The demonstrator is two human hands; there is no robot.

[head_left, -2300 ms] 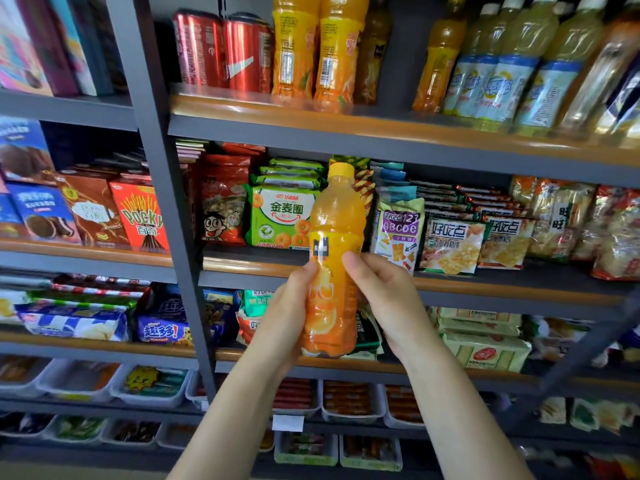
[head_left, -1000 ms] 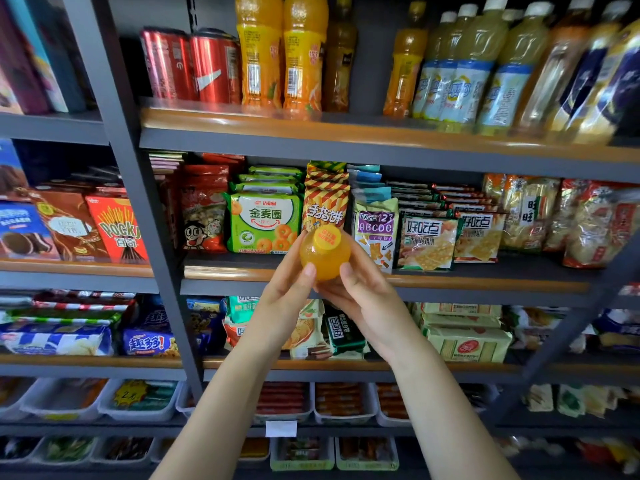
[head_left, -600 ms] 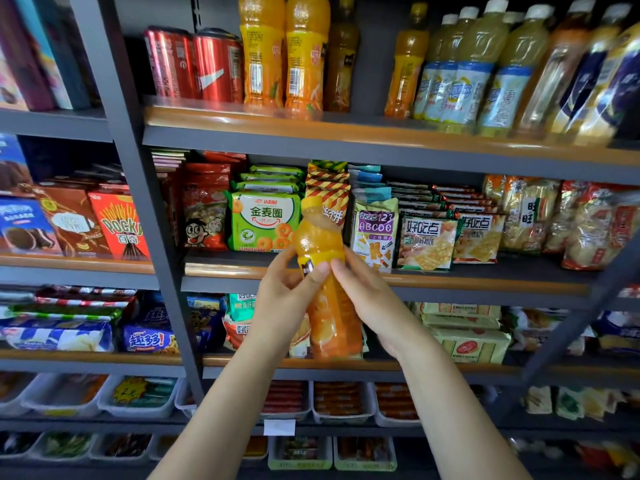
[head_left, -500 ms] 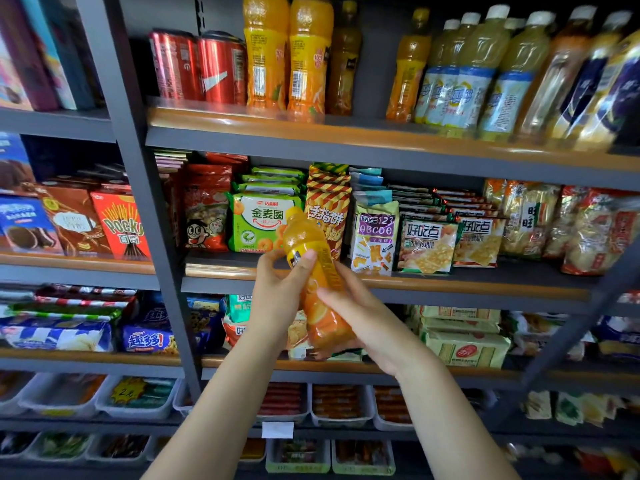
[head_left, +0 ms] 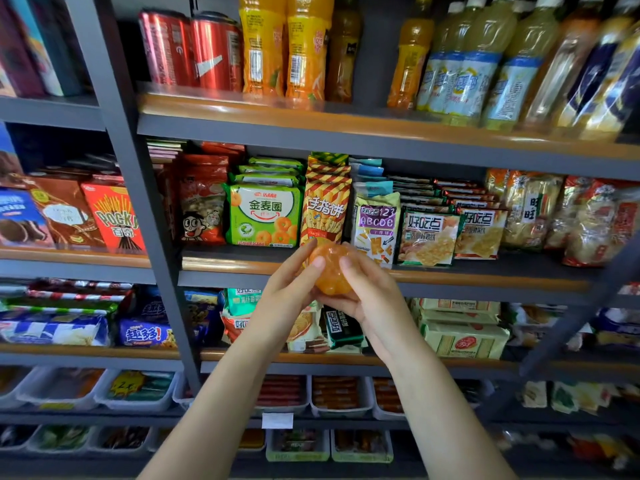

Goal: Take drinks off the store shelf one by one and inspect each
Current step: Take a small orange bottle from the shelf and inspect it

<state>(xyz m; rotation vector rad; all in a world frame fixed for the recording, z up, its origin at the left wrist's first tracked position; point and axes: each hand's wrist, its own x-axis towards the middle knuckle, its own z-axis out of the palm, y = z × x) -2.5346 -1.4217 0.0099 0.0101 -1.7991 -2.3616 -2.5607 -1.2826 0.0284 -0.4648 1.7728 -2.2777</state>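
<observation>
I hold a small orange juice bottle (head_left: pixel 330 271) in both hands, in front of the snack shelf. It is tipped so that its rounded orange base faces me; the cap and label are hidden. My left hand (head_left: pixel 292 289) grips its left side and my right hand (head_left: pixel 367 296) wraps round it from the right and below. On the top shelf (head_left: pixel 346 123) stand more drinks: two red cans (head_left: pixel 194 50), two tall orange bottles (head_left: pixel 284 50), a dark amber bottle (head_left: pixel 343 50), a small orange bottle (head_left: pixel 408 60) and several pale yellow bottles (head_left: pixel 485 64).
A grey upright post (head_left: pixel 138 188) divides the shelving left of my hands. Snack bags (head_left: pixel 263 213) and biscuit packs fill the middle shelves behind the bottle. White trays (head_left: pixel 138 393) of goods line the lowest shelves. A slanted grey brace (head_left: pixel 581 306) crosses at right.
The bottle was upright, then tilted with its neck up to the left. Now it is turned so that its base faces me. Both hands have kept hold of it and risen slightly.
</observation>
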